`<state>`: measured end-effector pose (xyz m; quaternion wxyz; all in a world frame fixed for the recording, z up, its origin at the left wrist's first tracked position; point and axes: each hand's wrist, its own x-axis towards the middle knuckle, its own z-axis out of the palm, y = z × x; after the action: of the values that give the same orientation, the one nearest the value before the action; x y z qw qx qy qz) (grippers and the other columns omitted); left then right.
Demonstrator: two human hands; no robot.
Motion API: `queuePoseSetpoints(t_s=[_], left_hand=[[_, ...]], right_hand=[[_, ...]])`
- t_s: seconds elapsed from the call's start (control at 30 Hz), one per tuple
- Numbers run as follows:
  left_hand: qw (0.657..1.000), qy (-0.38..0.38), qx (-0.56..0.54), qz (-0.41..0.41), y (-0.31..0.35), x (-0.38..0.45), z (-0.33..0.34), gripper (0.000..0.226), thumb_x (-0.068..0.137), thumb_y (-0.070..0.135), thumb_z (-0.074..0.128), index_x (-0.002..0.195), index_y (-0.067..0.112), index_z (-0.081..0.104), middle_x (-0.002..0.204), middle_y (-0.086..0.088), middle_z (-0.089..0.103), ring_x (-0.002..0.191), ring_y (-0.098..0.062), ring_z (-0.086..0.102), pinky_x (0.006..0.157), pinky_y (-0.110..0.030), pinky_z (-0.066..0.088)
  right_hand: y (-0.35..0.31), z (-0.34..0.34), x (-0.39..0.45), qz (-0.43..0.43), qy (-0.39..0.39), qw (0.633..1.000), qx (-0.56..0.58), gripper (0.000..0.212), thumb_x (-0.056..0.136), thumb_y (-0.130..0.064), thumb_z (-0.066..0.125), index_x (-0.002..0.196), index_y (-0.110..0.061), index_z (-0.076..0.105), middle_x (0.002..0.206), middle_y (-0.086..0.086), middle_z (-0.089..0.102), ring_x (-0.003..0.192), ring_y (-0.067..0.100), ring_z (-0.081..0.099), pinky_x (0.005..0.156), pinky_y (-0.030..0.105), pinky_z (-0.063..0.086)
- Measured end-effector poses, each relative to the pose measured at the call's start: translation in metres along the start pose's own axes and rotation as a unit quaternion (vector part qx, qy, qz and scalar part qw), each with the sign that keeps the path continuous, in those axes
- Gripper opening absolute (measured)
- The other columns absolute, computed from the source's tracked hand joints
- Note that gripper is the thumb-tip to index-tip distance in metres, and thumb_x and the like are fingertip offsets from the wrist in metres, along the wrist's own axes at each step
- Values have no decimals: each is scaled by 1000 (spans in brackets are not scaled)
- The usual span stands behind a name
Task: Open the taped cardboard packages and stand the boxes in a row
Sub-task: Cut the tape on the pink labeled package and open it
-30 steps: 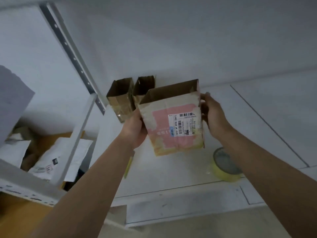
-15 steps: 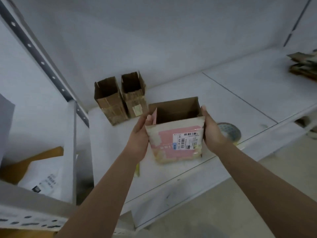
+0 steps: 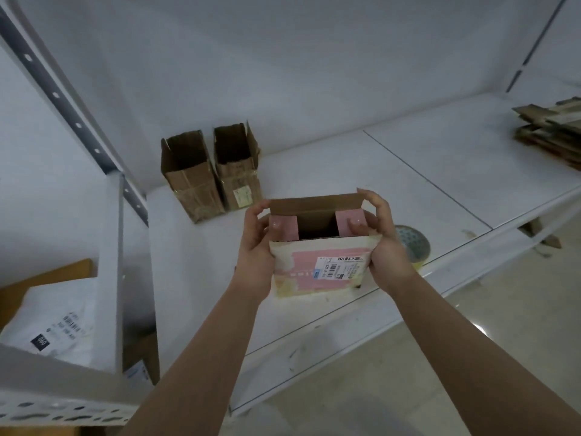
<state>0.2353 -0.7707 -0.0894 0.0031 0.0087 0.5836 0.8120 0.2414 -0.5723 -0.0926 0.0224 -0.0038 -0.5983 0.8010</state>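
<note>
Between both hands sits the pink box (image 3: 317,269); left hand (image 3: 256,247) and right hand (image 3: 382,243) grip its sides, thumbs pressing flaps. Standing boxes (image 3: 210,171) wait beyond the left fingers.

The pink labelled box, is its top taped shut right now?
No, the pink labelled box is open on top, its dark inside showing between both hands.

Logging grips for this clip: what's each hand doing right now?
Left hand: grips the pink-labelled cardboard box, thumb on its flap.
Right hand: grips the same box.
</note>
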Motion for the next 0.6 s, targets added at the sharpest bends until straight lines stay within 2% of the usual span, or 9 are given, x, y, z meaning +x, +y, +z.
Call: queuePoseSetpoints(t_s=[0.07, 0.13, 0.27, 0.33, 0.4, 0.43, 0.47, 0.53, 0.6], left_hand=[[1000, -9, -1, 16, -1, 1, 0, 21, 104, 9, 43, 104, 27, 52, 108, -4, 61, 88, -20, 62, 61, -27, 54], [999, -32, -11, 32, -3, 1, -1, 10, 101, 12, 46, 97, 19, 50, 107, -4, 58, 87, -18, 57, 64, -25, 51], [999, -23, 24, 18, -4, -1, -5, 17, 102, 6, 43, 97, 18, 54, 98, 0, 59, 79, -12, 59, 65, -23, 49], [998, -27, 52, 5, 1, -1, -8, 19, 103, 11, 43, 97, 21, 58, 96, 4, 62, 85, -12, 60, 77, -28, 47], [995, -25, 84, -36, 9, 0, -14, 27, 100, 39, 41, 96, 28, 67, 106, 4, 67, 104, -18, 60, 105, -43, 38], [993, -26, 104, -54, 14, -1, -15, 43, 93, 58, 37, 99, 32, 69, 116, 2, 67, 116, -22, 57, 114, -49, 28], [990, -36, 125, -61, 17, -2, -16, 62, 84, 77, 31, 106, 34, 69, 124, 0, 65, 126, -24, 52, 117, -53, 24], [983, -65, 162, -60, 18, -5, -16, 87, 65, 97, 28, 119, 39, 63, 129, 2, 62, 129, -22, 51, 115, -49, 31], [977, -82, 192, -52, 15, -11, -13, 86, 62, 96, 38, 126, 42, 55, 126, 6, 63, 121, -15, 57, 104, -37, 44]], right_hand=[[1, -2, 0, -48, -4, 998, -26, 24, 95, -12, 57, 112, -30, 56, 105, 7, 64, 88, 25, 63, 61, 29, 56], [4, -3, -2, -87, 4, 995, -39, 11, 92, -21, 60, 103, -24, 58, 101, 6, 62, 90, 24, 60, 63, 28, 54], [10, -7, -3, -93, 14, 994, -46, 12, 94, -17, 55, 105, -21, 58, 96, 1, 63, 85, 19, 61, 62, 24, 53], [11, -5, -4, -78, 10, 996, -38, 16, 101, -7, 45, 105, -19, 55, 91, -4, 66, 77, 15, 62, 60, 22, 52], [8, -3, -4, -51, 9, 998, -28, 22, 99, -7, 38, 104, -21, 54, 94, -5, 69, 74, 12, 65, 61, 22, 53], [7, -2, -4, -40, 9, 999, -24, 21, 97, -14, 38, 104, -23, 55, 97, -4, 70, 77, 13, 66, 65, 23, 54], [6, -2, -5, -31, 9, 999, -22, 20, 97, -18, 38, 105, -23, 56, 99, -3, 70, 80, 13, 67, 69, 25, 55], [7, -6, -7, -23, 2, 1000, -6, 21, 100, -29, 38, 106, -22, 56, 98, -4, 71, 85, 13, 67, 75, 28, 54], [8, -11, -9, -21, -9, 1000, -15, 44, 91, -61, 47, 109, -23, 59, 105, -1, 71, 95, 16, 66, 84, 33, 53]])
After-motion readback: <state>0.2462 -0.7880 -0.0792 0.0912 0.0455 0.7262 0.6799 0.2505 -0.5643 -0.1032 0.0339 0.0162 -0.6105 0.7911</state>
